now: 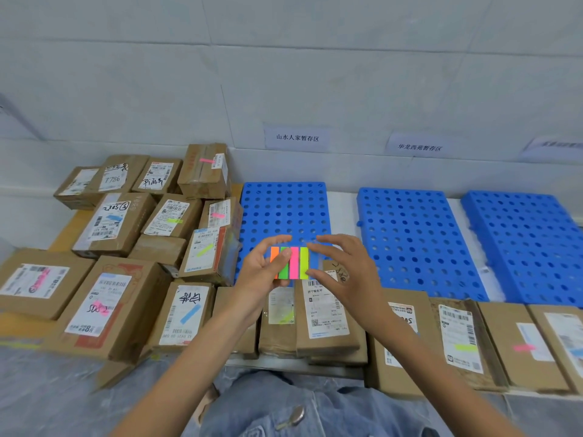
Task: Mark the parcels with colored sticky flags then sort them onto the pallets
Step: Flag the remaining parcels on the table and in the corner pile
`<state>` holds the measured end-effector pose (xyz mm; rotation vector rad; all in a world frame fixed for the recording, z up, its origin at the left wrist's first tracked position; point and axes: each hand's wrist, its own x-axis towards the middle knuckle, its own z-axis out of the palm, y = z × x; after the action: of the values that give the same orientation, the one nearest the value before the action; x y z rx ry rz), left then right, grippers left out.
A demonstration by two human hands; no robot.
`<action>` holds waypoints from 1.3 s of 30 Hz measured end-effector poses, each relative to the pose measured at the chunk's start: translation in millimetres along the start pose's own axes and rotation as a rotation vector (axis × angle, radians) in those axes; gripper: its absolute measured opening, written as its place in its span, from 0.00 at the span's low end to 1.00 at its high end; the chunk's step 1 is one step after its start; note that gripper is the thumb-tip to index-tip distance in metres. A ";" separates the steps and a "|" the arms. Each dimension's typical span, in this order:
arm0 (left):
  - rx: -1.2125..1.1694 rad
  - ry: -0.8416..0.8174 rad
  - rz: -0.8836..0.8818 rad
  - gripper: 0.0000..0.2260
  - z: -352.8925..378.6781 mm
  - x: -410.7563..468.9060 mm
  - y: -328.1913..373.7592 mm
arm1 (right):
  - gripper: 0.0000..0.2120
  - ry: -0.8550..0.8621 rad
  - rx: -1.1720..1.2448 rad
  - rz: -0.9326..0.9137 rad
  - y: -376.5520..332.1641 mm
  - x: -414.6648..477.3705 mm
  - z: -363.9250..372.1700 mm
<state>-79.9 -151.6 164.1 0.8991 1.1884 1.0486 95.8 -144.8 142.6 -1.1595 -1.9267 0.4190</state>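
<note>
Three blue pallets lie flat along the wall: the left pallet [284, 209] at 12 o'clock, the middle pallet [413, 241] at 1, the right pallet [523, 244] at 2. None of them carries anything. Parcels [116, 222] crowd the floor from 9 to 11 o'clock, and a second row of parcels [328, 316] runs from 6 to 4; many already bear flags. Your left hand [258, 272] holds the flag pad [291, 262] at centre, thumb across its orange end. Your right hand [344, 269] pinches the pad's right edge. Cannot tell whether a single flag is lifted.
</note>
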 end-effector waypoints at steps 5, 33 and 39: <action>-0.008 -0.034 0.013 0.09 4.2 -3.8 0.7 | 0.20 -0.058 -0.178 -0.078 -3.1 5.9 4.1; 0.010 -0.012 -0.148 0.09 9.2 -12.7 -7.8 | 0.18 -0.139 -0.284 -0.194 3.7 -5.2 3.3; 0.072 -0.023 -0.129 0.07 12.8 -12.9 -6.4 | 0.17 -0.184 -0.160 -0.057 -0.4 0.0 4.4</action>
<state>-67.1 -165.9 163.8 0.8758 1.2546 0.8949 92.1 -144.4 140.2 -1.1993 -2.1813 0.3562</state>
